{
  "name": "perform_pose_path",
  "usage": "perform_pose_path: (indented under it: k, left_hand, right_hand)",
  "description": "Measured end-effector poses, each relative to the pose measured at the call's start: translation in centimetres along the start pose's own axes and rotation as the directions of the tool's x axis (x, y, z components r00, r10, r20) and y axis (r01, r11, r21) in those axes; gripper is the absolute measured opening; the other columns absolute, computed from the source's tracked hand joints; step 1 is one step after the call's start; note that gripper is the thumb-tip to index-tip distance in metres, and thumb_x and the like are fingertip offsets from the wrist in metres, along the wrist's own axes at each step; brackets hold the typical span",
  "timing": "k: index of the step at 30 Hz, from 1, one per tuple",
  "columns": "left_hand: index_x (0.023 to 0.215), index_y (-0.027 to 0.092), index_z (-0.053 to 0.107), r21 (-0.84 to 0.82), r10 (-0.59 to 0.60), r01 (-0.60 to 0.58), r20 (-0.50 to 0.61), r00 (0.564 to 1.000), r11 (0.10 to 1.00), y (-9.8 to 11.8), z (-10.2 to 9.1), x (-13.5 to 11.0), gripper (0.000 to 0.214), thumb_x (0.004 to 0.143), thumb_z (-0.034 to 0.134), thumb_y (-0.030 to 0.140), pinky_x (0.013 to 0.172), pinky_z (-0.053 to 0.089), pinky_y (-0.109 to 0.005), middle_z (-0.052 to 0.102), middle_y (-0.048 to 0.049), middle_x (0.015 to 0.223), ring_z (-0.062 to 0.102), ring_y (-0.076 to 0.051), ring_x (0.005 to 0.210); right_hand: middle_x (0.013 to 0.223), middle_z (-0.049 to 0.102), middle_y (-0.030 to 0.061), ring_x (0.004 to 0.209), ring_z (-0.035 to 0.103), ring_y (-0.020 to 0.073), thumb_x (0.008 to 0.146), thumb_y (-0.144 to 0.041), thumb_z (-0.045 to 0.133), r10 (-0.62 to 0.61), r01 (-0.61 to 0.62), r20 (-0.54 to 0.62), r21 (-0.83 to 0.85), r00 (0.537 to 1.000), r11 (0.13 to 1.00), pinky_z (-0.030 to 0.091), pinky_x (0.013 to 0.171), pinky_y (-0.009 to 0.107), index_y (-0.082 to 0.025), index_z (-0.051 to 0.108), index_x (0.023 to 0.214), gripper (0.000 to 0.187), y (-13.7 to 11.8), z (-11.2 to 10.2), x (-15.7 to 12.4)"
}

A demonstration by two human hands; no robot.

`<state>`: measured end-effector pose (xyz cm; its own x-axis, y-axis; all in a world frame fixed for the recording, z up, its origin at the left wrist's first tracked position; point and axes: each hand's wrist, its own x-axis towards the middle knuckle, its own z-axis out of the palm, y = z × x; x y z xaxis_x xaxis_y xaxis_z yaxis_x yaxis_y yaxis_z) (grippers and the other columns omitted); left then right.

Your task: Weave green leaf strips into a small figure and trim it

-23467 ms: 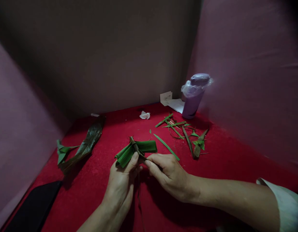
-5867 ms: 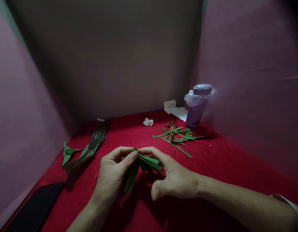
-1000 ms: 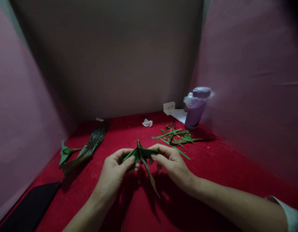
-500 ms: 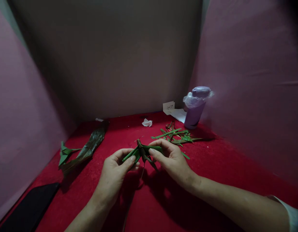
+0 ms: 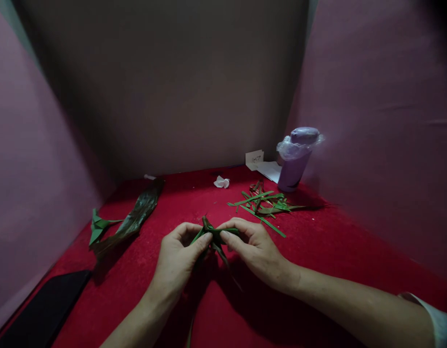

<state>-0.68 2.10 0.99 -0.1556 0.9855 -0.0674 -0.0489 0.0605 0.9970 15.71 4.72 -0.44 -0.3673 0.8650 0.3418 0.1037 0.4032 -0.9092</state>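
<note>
Both hands hold one small folded leaf figure [image 5: 206, 224], green at its sides with a brown middle, above the red cloth. My left hand [image 5: 180, 251] pinches its left side between thumb and fingers. On the other side, my right hand [image 5: 258, 249] grips the green right part, thumb in front and fingers behind. The two thumbs are close together. A thin dark strip trails down from the figure to the lower right. My fingers hide much of its sides.
Left on the red cloth [image 5: 187, 195] lie a broad dark leaf [image 5: 141, 210], a folded green leaf piece [image 5: 98, 226] and a flat black object [image 5: 45, 307]. Cut leaf strips [image 5: 265, 200], crumpled white tissue [image 5: 221, 182], papers [image 5: 270, 170] and a purple cup [image 5: 294, 166] stand or lie beyond my hands.
My hands have drawn closer together on the leaf figure, the left moving right. The figure has turned and sits slightly lower, its side parts more covered by my fingers.
</note>
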Motion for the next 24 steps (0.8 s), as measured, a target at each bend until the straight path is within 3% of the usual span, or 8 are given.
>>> perform_pose_path:
  k: [6,12,18,24]
  left_hand:
    - [0.075,0.015,0.067,0.015,0.027,-0.027,0.001,1.0,1.0,0.02,0.16,-0.12,0.026,0.061,0.08,0.032,0.059,0.049,-0.022,0.072,-0.0034,0.07,0.063,-0.014,0.063]
    - [0.075,0.016,0.068,0.028,0.036,-0.036,0.017,0.999,0.999,0.02,0.07,-0.34,0.023,0.063,0.078,0.032,0.062,0.049,-0.024,0.072,-0.0035,0.071,0.063,-0.015,0.065]
    - [0.075,0.016,0.068,0.052,0.05,-0.052,0.026,0.998,0.997,0.04,-0.02,-0.39,0.02,0.066,0.077,0.03,0.062,0.049,-0.022,0.071,-0.0023,0.071,0.063,-0.013,0.065]
    - [0.077,0.016,0.068,0.032,0.047,-0.049,0.047,0.998,0.998,-0.08,-0.01,-0.24,0.018,0.067,0.077,0.029,0.064,0.049,-0.02,0.071,-0.001,0.073,0.063,-0.012,0.067]
  right_hand:
    - [0.077,0.064,0.001,0.073,0.058,0.0129,0.086,-0.024,0.053,0.048,-0.048,0.007,0.131,0.999,0.99,0.048,0.07,0.026,-0.017,0.067,0.084,0.016,-0.21,0.0,0.25]
    - [0.061,0.057,-0.0024,0.049,0.046,0.0078,0.08,-0.029,0.058,0.203,-0.203,0.028,0.256,0.979,0.945,0.038,0.043,0.019,-0.017,0.065,0.073,0.016,-0.48,-0.09,0.72]
    - [0.061,0.057,-0.0022,0.044,0.044,0.0067,0.078,-0.036,0.061,0.325,-0.326,0.059,0.325,0.944,0.888,0.034,0.04,0.019,-0.015,0.064,0.075,0.021,0.03,-0.07,0.76]
    - [0.058,0.055,-0.003,0.042,0.041,0.0056,0.078,-0.036,0.06,0.337,-0.341,0.073,0.332,0.939,0.879,0.032,0.04,0.019,-0.015,0.062,0.073,0.022,0.39,0.06,0.71]
